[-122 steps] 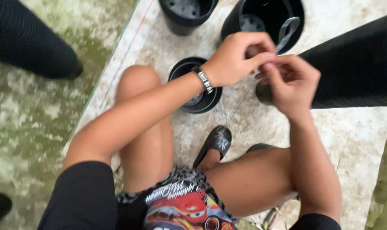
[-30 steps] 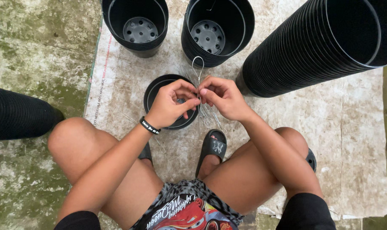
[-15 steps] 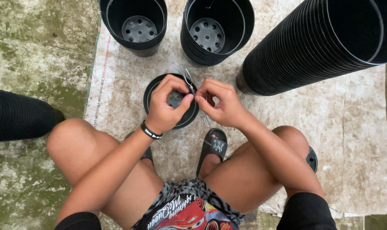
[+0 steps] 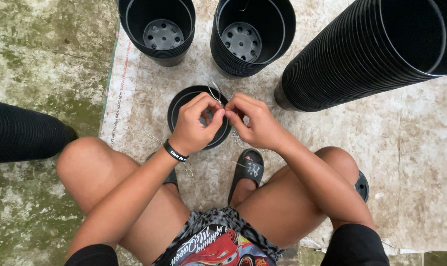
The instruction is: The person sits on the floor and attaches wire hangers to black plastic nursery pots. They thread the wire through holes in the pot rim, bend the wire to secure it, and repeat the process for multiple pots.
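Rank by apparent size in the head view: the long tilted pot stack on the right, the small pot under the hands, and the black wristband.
1. Tilted pot stack, though nearness to the camera may exaggerate it.
2. Small pot.
3. Wristband.

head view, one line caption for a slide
Both hands, left hand and right hand, pinch a thin wire over a black plastic pot.

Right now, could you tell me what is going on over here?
A person squats on a worn mat, both hands together over a single black pot. The left hand and right hand pinch a thin wire between the fingertips. Two pot stacks stand upright beyond, and a long stack lies on its side.
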